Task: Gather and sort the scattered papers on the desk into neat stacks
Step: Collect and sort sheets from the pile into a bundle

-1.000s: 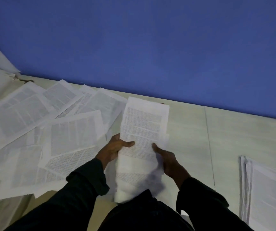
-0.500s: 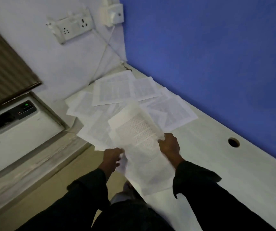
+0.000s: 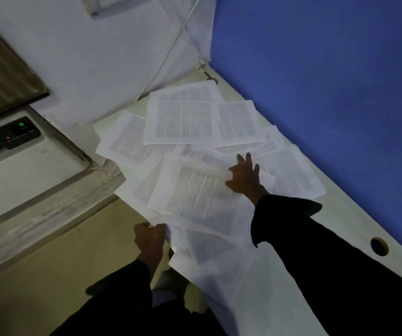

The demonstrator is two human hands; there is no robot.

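Note:
Several printed white sheets point(image 3: 183, 122) lie scattered and overlapping in the corner of a pale desk point(image 3: 345, 229). My left hand point(image 3: 149, 238) is closed on the near edge of a bundle of sheets point(image 3: 200, 204) that hangs past the desk's front edge. My right hand point(image 3: 244, 177) lies further in with its fingers spread. It rests flat on the loose sheets beside the top corner of that bundle. Both sleeves are dark.
A blue wall point(image 3: 328, 81) runs along the desk's right side, a white wall point(image 3: 98, 57) with a cable point(image 3: 170, 49) along the back. A round cable hole point(image 3: 379, 246) sits in the desk at the right. A white air conditioner point(image 3: 18, 151) stands left, below the desk.
The view has swung left to the desk's corner. My right hand let go of the held bundle and reached forward onto the scattered sheets. My left hand still holds the bundle, now lower.

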